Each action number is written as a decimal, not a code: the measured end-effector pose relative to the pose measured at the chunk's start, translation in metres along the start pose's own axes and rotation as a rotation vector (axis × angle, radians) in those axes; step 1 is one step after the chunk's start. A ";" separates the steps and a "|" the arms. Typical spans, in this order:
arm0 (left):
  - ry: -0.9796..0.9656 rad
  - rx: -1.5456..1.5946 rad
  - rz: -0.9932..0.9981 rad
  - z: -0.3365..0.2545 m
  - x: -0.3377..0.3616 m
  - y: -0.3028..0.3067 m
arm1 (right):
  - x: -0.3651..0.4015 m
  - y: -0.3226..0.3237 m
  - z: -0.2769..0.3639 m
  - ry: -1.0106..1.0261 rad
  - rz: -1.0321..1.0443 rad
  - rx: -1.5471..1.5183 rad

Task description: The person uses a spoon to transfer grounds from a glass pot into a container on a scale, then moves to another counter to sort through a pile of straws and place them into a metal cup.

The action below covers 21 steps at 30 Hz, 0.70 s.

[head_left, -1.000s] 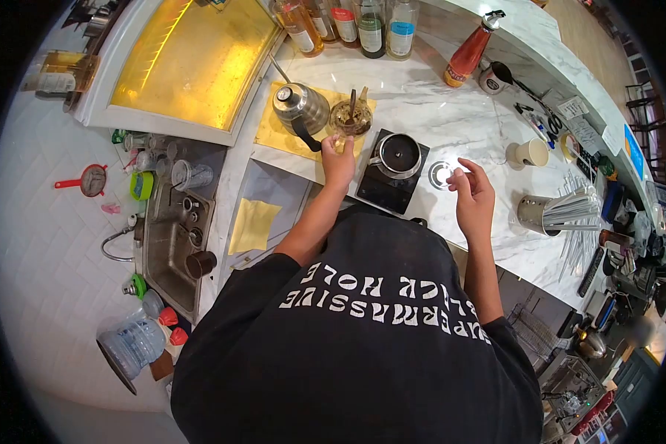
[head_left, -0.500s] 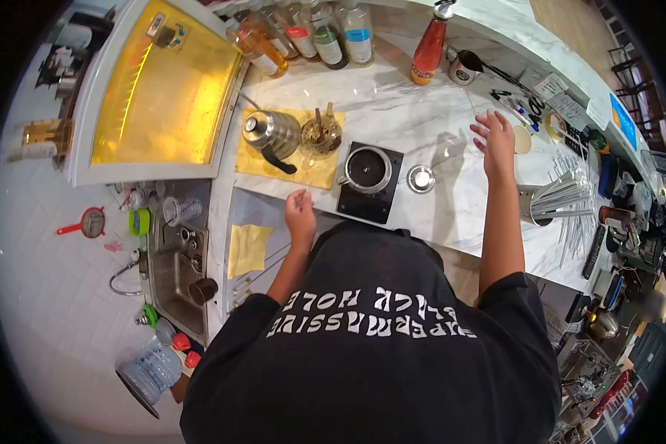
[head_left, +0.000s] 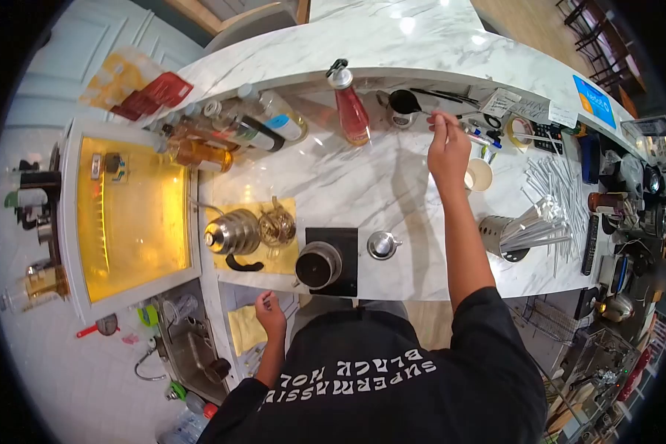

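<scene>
Two hands: R hand [head_left: 448, 152] pinched narrow just beside steel cup [head_left: 401, 105], L hand [head_left: 270, 312] half-curled, empty, well apart.

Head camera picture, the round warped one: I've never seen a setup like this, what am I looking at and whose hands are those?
There is no machine: a person wears a wide-angle camera on the head, looking down, so you see their black shirt, both arms and a curved marble counter. The right hand reaches to the far side, fingertips pinched beside a dark jug; whether they grip anything is too small to tell. The left hand hangs loosely curled and empty near a yellow cloth. On the counter: a gooseneck kettle, a pot on a black base, a red pump bottle, a paper cup.
</scene>
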<state>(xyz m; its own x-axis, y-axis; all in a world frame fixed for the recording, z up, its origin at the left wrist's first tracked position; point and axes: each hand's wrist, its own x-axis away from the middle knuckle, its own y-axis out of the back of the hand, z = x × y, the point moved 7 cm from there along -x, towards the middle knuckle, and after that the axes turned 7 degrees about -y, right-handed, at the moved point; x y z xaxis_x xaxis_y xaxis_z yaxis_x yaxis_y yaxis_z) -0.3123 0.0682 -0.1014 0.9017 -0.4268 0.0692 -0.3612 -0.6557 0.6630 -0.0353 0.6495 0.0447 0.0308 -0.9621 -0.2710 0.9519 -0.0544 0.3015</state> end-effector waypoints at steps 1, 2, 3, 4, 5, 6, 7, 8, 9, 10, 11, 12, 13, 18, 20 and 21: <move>-0.010 -0.025 -0.003 -0.003 -0.002 0.002 | 0.004 0.006 0.014 0.129 -0.054 0.097; -0.010 -0.051 0.006 -0.006 -0.002 0.002 | 0.009 0.011 0.029 0.258 -0.107 0.199; -0.009 -0.077 0.014 -0.009 -0.002 0.003 | 0.016 0.015 0.042 0.386 -0.159 0.301; -0.006 -0.106 0.021 -0.011 -0.002 0.005 | 0.020 0.018 0.043 0.388 -0.153 0.271; -0.009 -0.114 0.019 -0.013 -0.003 0.005 | 0.021 0.018 0.042 0.390 -0.151 0.269; -0.011 -0.121 0.015 -0.017 -0.002 0.005 | 0.023 0.017 0.042 0.393 -0.147 0.265; -0.012 -0.129 0.011 -0.021 0.000 0.005 | 0.026 0.017 0.042 0.395 -0.141 0.262; -0.021 -0.145 0.012 -0.025 0.001 0.006 | 0.028 0.018 0.043 0.391 -0.147 0.268; -0.032 -0.160 0.011 -0.029 0.001 0.005 | 0.030 0.020 0.044 0.388 -0.155 0.273; -0.043 -0.175 0.011 -0.033 0.001 0.005 | 0.031 0.022 0.045 0.385 -0.162 0.280; -0.049 -0.168 0.018 -0.035 0.002 0.005 | 0.032 0.026 0.046 0.385 -0.176 0.260; -0.056 -0.160 0.025 -0.039 0.001 0.004 | 0.032 0.029 0.049 0.385 -0.191 0.242; -0.062 -0.152 0.033 -0.042 0.001 0.003 | 0.034 0.034 0.051 0.385 -0.204 0.224; -0.105 -0.102 0.206 -0.053 0.004 0.013 | 0.052 0.061 0.076 0.386 -0.307 0.164; -0.111 -0.085 0.258 -0.057 0.009 0.024 | 0.068 0.075 0.096 0.337 -0.361 0.046; -0.103 -0.070 0.267 -0.058 0.009 0.031 | 0.077 0.083 0.103 0.268 -0.371 -0.019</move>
<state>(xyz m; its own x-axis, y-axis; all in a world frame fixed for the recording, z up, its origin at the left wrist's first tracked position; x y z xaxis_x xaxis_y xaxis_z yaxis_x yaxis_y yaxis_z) -0.3022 0.0799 -0.0372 0.7464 -0.6422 0.1746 -0.5624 -0.4685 0.6814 0.0151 0.5434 0.1427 -0.2379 -0.7750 -0.5855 0.9188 -0.3750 0.1230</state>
